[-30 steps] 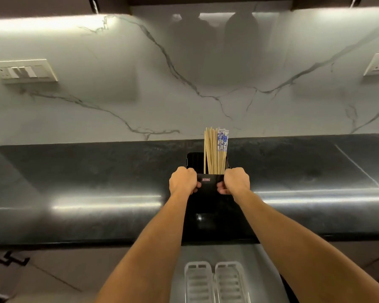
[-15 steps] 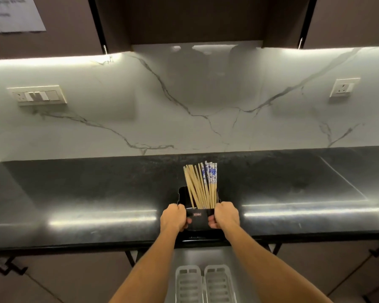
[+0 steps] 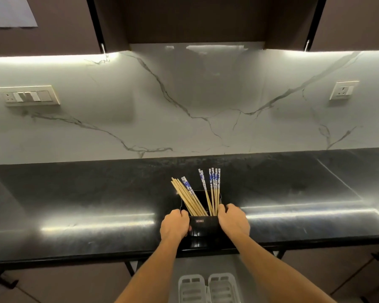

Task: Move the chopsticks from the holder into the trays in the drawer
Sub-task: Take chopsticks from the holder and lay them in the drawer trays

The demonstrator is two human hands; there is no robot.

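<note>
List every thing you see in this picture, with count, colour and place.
wall: one, white marble, at back
counter: one, black, below wall
holder: one, black, counter's front edge
chopsticks: many, wood, some blue-white tops, standing in holder
trays: two, white, in drawer under counter
switch plate: one, cream, wall left
socket: one, cream, wall right
cabinets: brown, above
left grip: holds holder's left side
right grip: holds holder's right side
</note>
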